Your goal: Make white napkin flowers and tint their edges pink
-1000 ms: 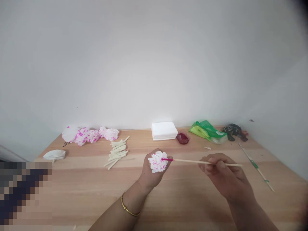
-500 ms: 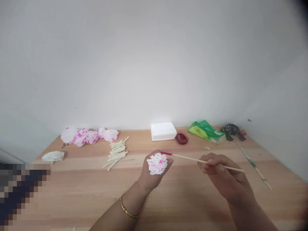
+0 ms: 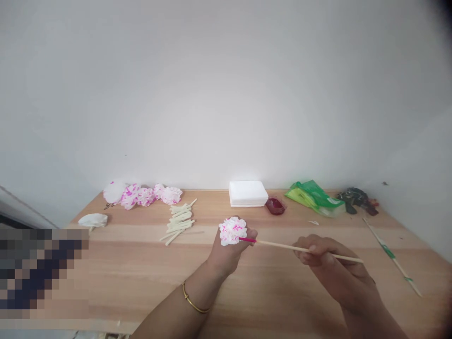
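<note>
Against the pale wall [image 3: 226,94], the far edge of the wood-grained table [image 3: 275,292] carries pink-flecked white paper blooms [image 3: 136,195] at its left corner, a white stack [image 3: 248,193] and a dark red dish [image 3: 275,205] near its middle, then a green packet [image 3: 314,197] and a dark bundle [image 3: 356,200] toward its right corner. A green-marked stick [image 3: 391,255] lies along the right edge. Above the middle of the table, the left hand [image 3: 228,252] is closed around a pink-streaked flower [image 3: 233,231]; the right hand [image 3: 328,259] pinches a thin stick [image 3: 278,245], its magenta tip at the flower's edge.
</note>
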